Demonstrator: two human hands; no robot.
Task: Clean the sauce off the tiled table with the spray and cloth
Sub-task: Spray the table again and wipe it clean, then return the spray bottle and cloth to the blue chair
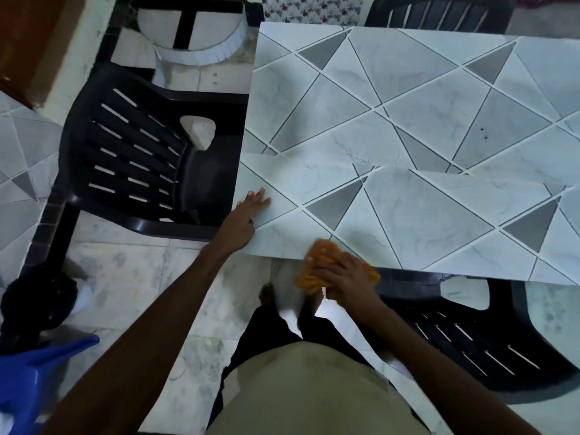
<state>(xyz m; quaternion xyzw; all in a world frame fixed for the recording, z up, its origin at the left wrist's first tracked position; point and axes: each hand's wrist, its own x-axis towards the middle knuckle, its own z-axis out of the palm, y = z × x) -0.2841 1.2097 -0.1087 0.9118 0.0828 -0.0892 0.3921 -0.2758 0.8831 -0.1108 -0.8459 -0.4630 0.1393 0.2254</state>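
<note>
At near edge of tiled table [408, 105]: orange cloth [321, 251], bunched, gripped under curled fingers of right hand [345, 277] and overhanging the rim. Near-left corner: left hand [249, 210], fingers straight, resting flat on tile. Far right: two dark specks [483, 133]. Left of table: black chair [141, 158]. Near right: second black chair [470, 340].

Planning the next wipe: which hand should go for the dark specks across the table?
Probably the right hand: it grips the orange cloth nearer the specks. The left hand rests flat, empty, at the table's left edge.
</note>
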